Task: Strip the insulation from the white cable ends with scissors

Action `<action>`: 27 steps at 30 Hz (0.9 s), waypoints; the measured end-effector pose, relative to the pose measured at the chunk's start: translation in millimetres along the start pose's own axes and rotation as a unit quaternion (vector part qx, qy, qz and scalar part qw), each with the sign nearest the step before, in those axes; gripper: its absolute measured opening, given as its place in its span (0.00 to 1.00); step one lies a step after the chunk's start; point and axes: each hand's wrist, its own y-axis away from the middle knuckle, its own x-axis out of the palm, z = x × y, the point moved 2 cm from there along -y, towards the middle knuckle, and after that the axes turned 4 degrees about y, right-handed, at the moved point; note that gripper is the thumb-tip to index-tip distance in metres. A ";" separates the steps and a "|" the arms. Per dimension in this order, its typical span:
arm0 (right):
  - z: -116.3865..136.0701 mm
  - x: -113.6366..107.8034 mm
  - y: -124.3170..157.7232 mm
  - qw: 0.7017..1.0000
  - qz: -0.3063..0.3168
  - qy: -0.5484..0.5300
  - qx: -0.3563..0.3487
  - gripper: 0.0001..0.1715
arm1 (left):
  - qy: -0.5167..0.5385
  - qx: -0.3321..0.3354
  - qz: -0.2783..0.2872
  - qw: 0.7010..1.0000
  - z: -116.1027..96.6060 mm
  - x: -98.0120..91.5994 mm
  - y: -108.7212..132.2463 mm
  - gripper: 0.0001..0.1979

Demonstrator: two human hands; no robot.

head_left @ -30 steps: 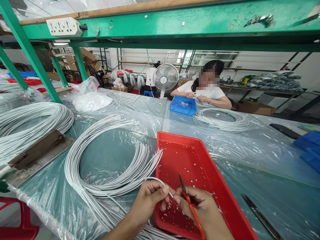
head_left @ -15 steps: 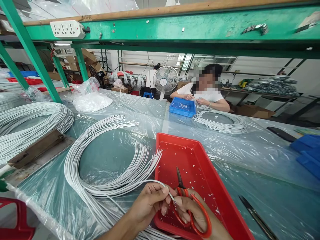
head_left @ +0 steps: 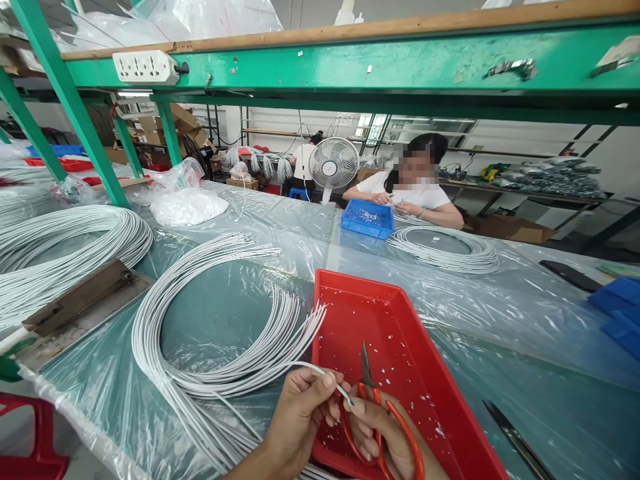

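Between the thumb and fingers of my left hand [head_left: 303, 412] is one white cable [head_left: 320, 371], close to its end. My right hand [head_left: 383, 421] has orange-handled scissors [head_left: 369, 373] hooked in it, the blades pointing up and away. Its thumb and fingertip meet at the cable's tip, where a small dark bit shows. Both hands are over the near left part of a red tray [head_left: 407, 333] strewn with white scraps. Left of the tray lies a coiled bundle of white cables [head_left: 155, 327], and the held cable runs out of it.
Metal tweezers [head_left: 515, 437] lie right of the tray. A second cable coil [head_left: 100, 223] and a metal cutter-like block [head_left: 83, 300] are on the left. Across the table a person [head_left: 415, 183] works beside a blue tray [head_left: 367, 219]. A green shelf beam [head_left: 320, 67] spans overhead.
A small dark bit now shows at the cable's tip by my right thumb. My hands stay close together, with the scissors shifted slightly. The whole view has moved a little.
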 end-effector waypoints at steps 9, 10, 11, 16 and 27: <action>12.8 -10.2 6.3 0.953 -0.072 0.272 -0.110 0.18 | -0.092 0.075 -0.023 0.993 -14.5 3.0 2.8 0.13; 12.4 -8.1 7.1 0.943 -0.088 0.291 -0.132 0.16 | -0.108 0.087 -0.023 0.990 -16.8 3.1 3.1 0.13; 12.1 -5.8 8.3 0.929 -0.113 0.313 -0.164 0.13 | -0.125 0.098 -0.024 0.987 -18.6 3.0 3.2 0.13; 11.3 1.0 17.8 0.771 -0.182 0.471 -0.388 0.06 | -0.198 0.110 -0.022 0.974 -16.9 1.5 2.1 0.15; 11.3 -7.1 18.5 0.660 -0.107 0.617 -0.415 0.10 | -0.276 0.089 0.032 0.956 -12.4 0.3 1.7 0.16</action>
